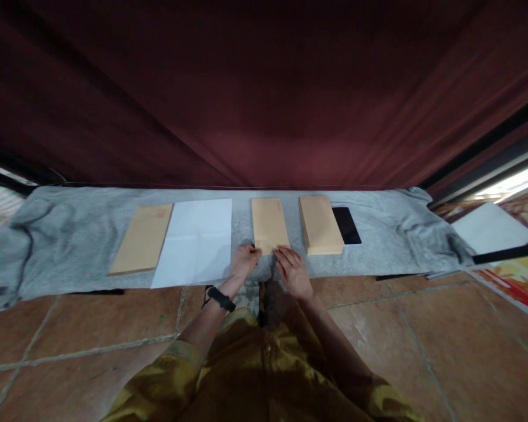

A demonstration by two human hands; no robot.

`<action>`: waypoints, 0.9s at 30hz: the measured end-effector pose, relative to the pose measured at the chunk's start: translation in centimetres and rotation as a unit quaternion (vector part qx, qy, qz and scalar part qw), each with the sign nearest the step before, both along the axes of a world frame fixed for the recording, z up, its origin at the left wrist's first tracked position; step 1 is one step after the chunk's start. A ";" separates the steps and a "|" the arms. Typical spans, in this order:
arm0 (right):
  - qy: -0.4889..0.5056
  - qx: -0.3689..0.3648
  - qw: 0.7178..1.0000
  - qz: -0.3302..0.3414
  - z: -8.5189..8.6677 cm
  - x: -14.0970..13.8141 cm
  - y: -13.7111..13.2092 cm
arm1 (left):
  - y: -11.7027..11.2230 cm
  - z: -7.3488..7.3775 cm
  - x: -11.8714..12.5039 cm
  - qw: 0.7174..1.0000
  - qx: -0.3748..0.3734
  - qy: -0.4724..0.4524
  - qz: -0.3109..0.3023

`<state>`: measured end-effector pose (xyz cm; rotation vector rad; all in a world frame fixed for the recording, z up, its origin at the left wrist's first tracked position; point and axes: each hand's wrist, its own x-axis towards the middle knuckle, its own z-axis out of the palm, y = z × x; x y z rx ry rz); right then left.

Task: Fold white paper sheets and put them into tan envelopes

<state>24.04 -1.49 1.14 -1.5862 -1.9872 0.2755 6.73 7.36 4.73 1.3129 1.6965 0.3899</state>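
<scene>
A brown envelope (269, 221) lies upright in front of me on the grey cloth, with small red print near its upper right corner. My left hand (245, 259) pinches its lower left corner and wears a black band at the wrist. At the lower right corner, the bent fingers of my right hand (294, 268) grip the near edge. To the right sits a stack of brown envelopes (320, 224). Left of my hands is a creased white sheet of paper (196, 241), and beyond it another brown envelope or pile (143, 237).
A dark phone or tablet (347, 225) lies partly under the right stack. The grey cloth (389, 234) covers a long narrow surface backed by a dark red curtain (264, 105). Far right are a white sheet (493, 230) and a colourful printed sheet (517, 281). Tiled floor (127, 319) shows below.
</scene>
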 end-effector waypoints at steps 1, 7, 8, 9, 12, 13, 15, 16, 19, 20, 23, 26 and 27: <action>-0.019 -0.001 1.000 0.007 -0.1 -0.1 0.1 | 0.0 0.1 -0.1 1.000 0.008 0.019 -0.008; -0.068 -0.012 0.998 0.014 -0.1 -0.2 0.1 | -0.4 1.2 -0.4 0.991 0.046 0.122 -0.035; -0.070 -0.012 0.997 0.014 -0.1 -0.2 0.0 | -0.7 1.4 -0.4 0.987 0.051 0.148 -0.040; -0.070 -0.011 0.997 0.014 0.0 -0.3 0.0 | -0.9 1.4 -0.3 0.981 0.059 0.176 -0.049; -0.072 -0.014 0.997 0.013 -0.1 -0.3 -0.1 | -2.2 1.3 0.2 0.961 0.126 0.228 -0.095; -0.073 -0.016 0.997 0.014 -0.2 -0.3 -0.1 | -2.8 1.1 0.4 0.953 0.168 0.222 -0.117; -0.075 -0.020 0.997 0.016 -0.3 -0.2 0.0 | -3.8 0.4 0.8 0.928 0.262 0.193 -0.183; -0.076 -0.021 0.997 0.018 -0.3 -0.2 0.0 | -4.3 0.0 1.0 0.910 0.302 0.177 -0.223; -0.075 -0.024 0.997 0.018 -0.4 -0.1 0.1 | -5.1 -1.3 1.3 0.860 0.363 0.156 -0.321; -0.074 -0.024 0.997 0.017 -0.4 0.0 0.1 | -5.1 -1.6 1.3 0.851 0.369 0.158 -0.339; -0.072 -0.023 0.997 0.018 -0.3 0.1 0.2 | -4.9 -2.4 0.9 0.840 0.367 0.173 -0.360; -0.072 -0.020 0.997 0.025 -0.1 0.3 0.4 | -4.6 -2.8 0.3 0.838 0.362 0.184 -0.365; -0.072 -0.020 0.997 0.027 -0.1 0.3 0.4 | -4.6 -2.9 0.1 0.837 0.362 0.188 -0.365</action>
